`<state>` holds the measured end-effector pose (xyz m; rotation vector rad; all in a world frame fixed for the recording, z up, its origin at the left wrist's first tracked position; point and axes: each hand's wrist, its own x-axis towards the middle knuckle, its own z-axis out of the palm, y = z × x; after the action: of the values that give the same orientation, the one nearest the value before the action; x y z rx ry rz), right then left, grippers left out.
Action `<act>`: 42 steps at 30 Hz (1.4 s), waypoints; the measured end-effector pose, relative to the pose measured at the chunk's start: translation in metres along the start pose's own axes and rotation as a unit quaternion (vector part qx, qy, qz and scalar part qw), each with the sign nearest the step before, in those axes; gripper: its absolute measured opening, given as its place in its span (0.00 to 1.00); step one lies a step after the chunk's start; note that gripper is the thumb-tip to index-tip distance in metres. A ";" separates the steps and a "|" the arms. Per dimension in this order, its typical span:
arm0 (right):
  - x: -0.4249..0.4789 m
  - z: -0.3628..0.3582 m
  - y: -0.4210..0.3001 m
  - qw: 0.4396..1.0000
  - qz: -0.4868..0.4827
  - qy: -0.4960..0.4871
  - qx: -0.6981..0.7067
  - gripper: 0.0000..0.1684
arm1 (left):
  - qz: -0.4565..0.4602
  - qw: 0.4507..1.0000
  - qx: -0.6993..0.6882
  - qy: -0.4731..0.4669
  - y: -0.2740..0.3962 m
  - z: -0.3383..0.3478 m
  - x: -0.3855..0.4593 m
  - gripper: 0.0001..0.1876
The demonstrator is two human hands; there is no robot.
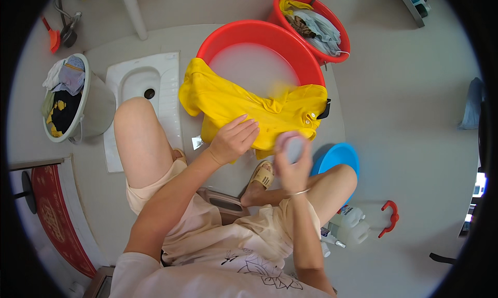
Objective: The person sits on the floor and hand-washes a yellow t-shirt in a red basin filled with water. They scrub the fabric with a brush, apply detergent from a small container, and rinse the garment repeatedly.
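A yellow polo shirt (233,99) with white buttons hangs over the near rim of a large red basin (311,66), which holds cloudy, whitish water. My left hand (235,138) grips the shirt's near part, fingers flat together on the cloth and the thumb out of sight. In my right hand (293,167) is a pink object with a pale oval face, probably a scrub brush (292,148); motion blurs it. It is close to the shirt's near right edge, and I cannot tell whether they touch. A yellow blur hangs above the water.
A red bucket (342,39) of clothes stands behind the basin. A white laundry bucket (97,111) and a squat toilet (171,103) are on the left. To the right are a blue basin (346,154), plastic bottles (356,230) and a wall-mounted red handle (393,218).
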<state>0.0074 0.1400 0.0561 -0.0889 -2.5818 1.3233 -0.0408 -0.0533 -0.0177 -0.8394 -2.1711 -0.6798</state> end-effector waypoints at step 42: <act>0.048 -0.041 0.016 0.985 0.160 -0.058 -0.020 0.25 | -0.007 1.000 -0.020 0.006 0.001 -0.002 -0.004 0.13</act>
<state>-0.0297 0.1900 0.0750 -0.4647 -2.7807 1.4157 -0.0370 -0.0554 -0.0189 -0.8389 -2.1608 -0.7362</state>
